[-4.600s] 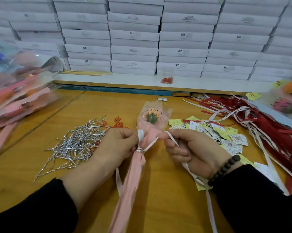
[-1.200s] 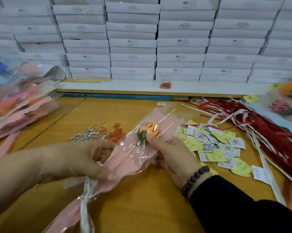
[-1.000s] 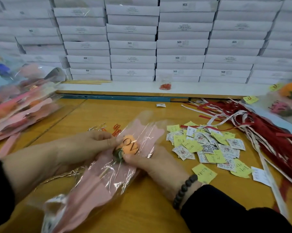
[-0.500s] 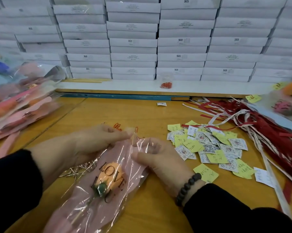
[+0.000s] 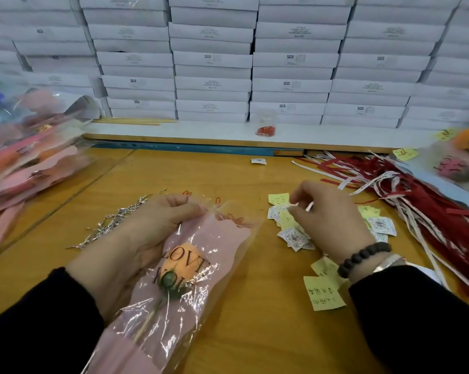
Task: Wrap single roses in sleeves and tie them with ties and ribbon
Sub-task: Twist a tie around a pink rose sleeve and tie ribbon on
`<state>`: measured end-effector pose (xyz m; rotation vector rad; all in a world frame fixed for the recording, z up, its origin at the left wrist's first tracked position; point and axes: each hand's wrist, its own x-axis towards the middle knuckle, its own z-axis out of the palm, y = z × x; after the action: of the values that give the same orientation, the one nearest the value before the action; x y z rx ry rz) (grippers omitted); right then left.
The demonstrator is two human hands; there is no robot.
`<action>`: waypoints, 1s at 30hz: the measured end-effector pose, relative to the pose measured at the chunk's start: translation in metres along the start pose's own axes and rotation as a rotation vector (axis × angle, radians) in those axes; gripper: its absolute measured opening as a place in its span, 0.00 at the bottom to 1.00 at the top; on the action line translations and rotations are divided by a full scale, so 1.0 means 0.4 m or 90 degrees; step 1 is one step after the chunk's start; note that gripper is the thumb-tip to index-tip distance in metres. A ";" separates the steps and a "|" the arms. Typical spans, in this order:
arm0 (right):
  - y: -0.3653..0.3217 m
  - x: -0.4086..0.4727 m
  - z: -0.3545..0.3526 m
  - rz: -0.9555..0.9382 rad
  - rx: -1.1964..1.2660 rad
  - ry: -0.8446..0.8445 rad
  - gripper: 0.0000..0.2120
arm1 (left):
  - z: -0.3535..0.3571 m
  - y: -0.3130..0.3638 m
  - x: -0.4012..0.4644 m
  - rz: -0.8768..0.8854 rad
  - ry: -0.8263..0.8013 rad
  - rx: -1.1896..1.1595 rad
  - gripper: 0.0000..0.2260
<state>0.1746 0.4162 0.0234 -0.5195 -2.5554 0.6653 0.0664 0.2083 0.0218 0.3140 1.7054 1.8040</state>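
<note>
The sleeve (image 5: 198, 268) lies on the bench (image 5: 255, 333) with its long axis running from the near-left edge of the view up and away to the right; the open top points away from the person. The orange rose (image 5: 182, 264) sits inside it, under the printed lettering, head toward the far end, stem trailing back toward the person.

Left hand (image 5: 144, 233): grip closed on the sleeve, fingers curled under its left edge and thumb pinching the clear film near the top.

Right hand (image 5: 327, 220): well clear of the sleeve, to its right, over the pile of tags (image 5: 295, 233). The fingertips are drawn together in a narrow pinch just above the pile; whether a tag is already held cannot be determined (finger blur hides the contact).

Governing relation: the tags lie directly beneath the right grip, and the sleeve top lies to that hand's left, near the left thumb. Judged next move: a short leftward carry of one tag to the sleeve.

Change from half a second earlier: both hands then held the sleeve top; the right hand has since released it and moved right to the tags. The sleeve itself has hardly shifted.

The ribbons (image 5: 416, 201) lie farther right and the silver ties (image 5: 114, 222) lie left, behind the left hand.
</note>
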 end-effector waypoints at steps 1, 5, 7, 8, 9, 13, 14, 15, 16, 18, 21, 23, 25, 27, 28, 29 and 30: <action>0.021 0.006 -0.012 0.004 -0.059 -0.026 0.04 | 0.007 0.000 -0.002 0.005 -0.006 0.006 0.03; 0.057 0.009 -0.026 0.080 -0.168 -0.152 0.11 | 0.026 -0.007 -0.007 0.033 -0.019 0.056 0.04; 0.059 0.009 -0.020 0.083 -0.204 -0.155 0.10 | 0.031 -0.006 -0.010 0.039 -0.022 0.067 0.07; 0.057 0.008 -0.018 0.081 -0.221 -0.145 0.09 | 0.032 -0.007 -0.010 0.041 -0.021 0.066 0.09; 0.053 0.006 -0.016 0.078 -0.238 -0.131 0.07 | 0.032 -0.008 -0.010 0.043 -0.017 0.061 0.11; 0.037 -0.003 -0.011 0.058 -0.306 -0.062 0.07 | 0.030 -0.009 -0.011 0.044 -0.017 0.047 0.12; 0.036 -0.004 -0.010 0.053 -0.315 -0.049 0.08 | 0.029 -0.009 -0.011 0.045 -0.018 0.052 0.12; 0.037 -0.005 -0.010 0.048 -0.318 -0.036 0.08 | 0.029 -0.008 -0.011 0.047 -0.018 0.059 0.12; 0.038 -0.004 -0.010 0.043 -0.319 -0.022 0.08 | 0.029 -0.009 -0.010 0.049 -0.018 0.066 0.12; 0.042 -0.001 -0.009 0.042 -0.300 -0.005 0.07 | 0.028 -0.010 -0.008 0.051 -0.015 0.076 0.13; 0.048 0.005 -0.008 0.068 -0.195 -0.011 0.08 | 0.027 -0.013 -0.005 0.048 -0.006 0.081 0.12; 0.055 0.008 -0.009 0.065 -0.108 0.006 0.10 | 0.026 -0.012 -0.006 0.043 -0.004 0.083 0.10; 0.058 0.011 -0.012 0.043 -0.026 0.053 0.11 | 0.026 -0.011 -0.006 0.042 -0.003 0.080 0.09; 0.057 0.014 -0.016 0.043 0.115 0.084 0.09 | 0.026 -0.011 -0.006 0.048 -0.002 0.074 0.10; 0.055 0.014 -0.016 0.053 0.216 0.084 0.07 | 0.027 -0.011 -0.006 0.050 -0.002 0.073 0.10; 0.050 0.013 -0.015 0.067 0.329 0.071 0.06 | 0.027 -0.011 -0.006 0.050 -0.003 0.072 0.10; 0.042 0.012 -0.012 0.084 0.449 0.051 0.05 | 0.028 -0.011 -0.006 0.050 -0.006 0.070 0.10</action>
<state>0.1770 0.4340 0.0200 -0.4489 -2.0279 1.4682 0.0760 0.2157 0.0196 0.4406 1.8123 1.7654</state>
